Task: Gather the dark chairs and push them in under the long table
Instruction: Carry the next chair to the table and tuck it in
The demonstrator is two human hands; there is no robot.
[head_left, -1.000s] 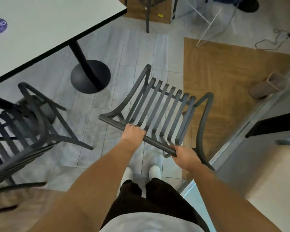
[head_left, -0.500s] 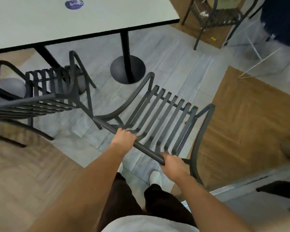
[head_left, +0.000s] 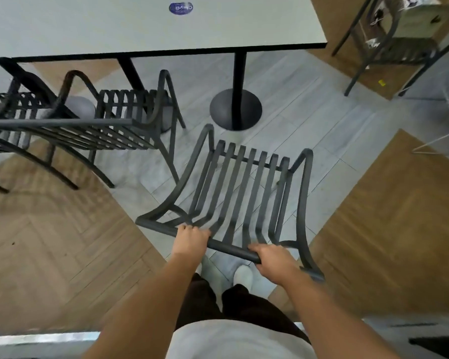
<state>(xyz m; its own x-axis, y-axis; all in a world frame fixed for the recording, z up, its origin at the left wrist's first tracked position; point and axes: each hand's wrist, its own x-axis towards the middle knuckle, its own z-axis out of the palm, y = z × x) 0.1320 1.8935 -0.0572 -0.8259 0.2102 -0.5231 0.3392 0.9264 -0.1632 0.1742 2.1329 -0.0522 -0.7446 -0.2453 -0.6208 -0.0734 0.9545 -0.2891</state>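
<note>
The long table [head_left: 140, 24] fills the top of the view; its left and far parts are cut off by the frame, and a round blue sticker [head_left: 181, 8] on it is too blurred to read. Its black round foot [head_left: 235, 110] stands on the grey floor [head_left: 309, 104]. At the left, a second dark chair [head_left: 109, 130] stands partly under the table edge, and the frame cuts off its left part. Beyond it more dark slats are visible, but I cannot tell if they belong to another chair. The dark chair [head_left: 244, 193] in the middle faces the table, near it but not under it. The left hand [head_left: 192, 238] grips its top rail with fingers curled over it. The right hand [head_left: 272, 260] grips the right end of the same rail; its fingertips are hidden below the rail.
</note>
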